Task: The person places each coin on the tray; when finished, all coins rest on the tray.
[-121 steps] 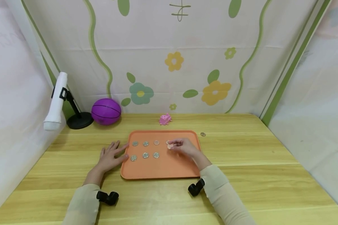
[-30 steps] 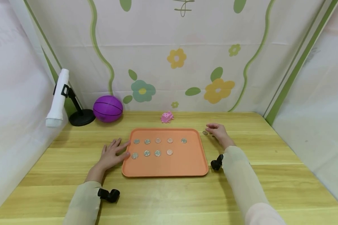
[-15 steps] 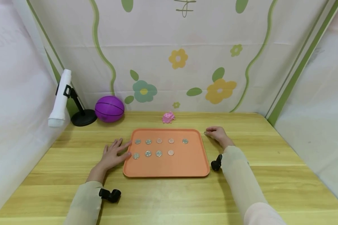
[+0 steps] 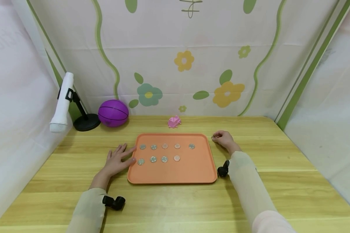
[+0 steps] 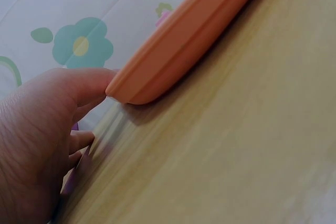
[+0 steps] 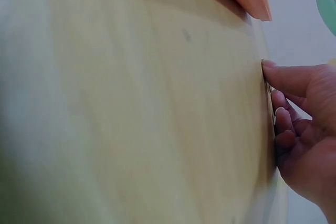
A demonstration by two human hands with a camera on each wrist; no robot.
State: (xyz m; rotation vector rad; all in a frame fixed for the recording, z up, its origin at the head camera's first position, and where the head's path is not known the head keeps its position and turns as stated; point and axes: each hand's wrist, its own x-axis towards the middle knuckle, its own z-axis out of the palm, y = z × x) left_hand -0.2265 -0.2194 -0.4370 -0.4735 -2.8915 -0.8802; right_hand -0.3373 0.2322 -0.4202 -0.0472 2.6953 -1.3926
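An orange tray (image 4: 195, 171) lies on the table, bearing two rows of coins. The upper row ends at a silver coin (image 4: 192, 146) on the right; the lower row ends at a copper-coloured coin (image 4: 177, 158). My left hand (image 4: 116, 163) lies spread at the tray's left side, thumb and forefinger touching its rim, as the left wrist view also shows. Beyond the tray's right edge, my right hand (image 4: 224, 139) has its thumb and fingertips on a coin (image 4: 212, 138) at table level. In the right wrist view the fingers (image 6: 283, 121) are curled and partly hide that coin.
A pink toy (image 4: 174, 121) stands behind the tray. At the back left are a purple ball (image 4: 113, 113) and a white microphone (image 4: 62, 103) on a black stand (image 4: 86, 122). A flower-printed cloth (image 4: 163, 58) hangs behind the table (image 4: 169, 207).
My right hand has left the tray for the coin on the table at right and closed its fingertips on it. A copper-coloured and a silver coin now lie added on the tray. Left hand stays put.
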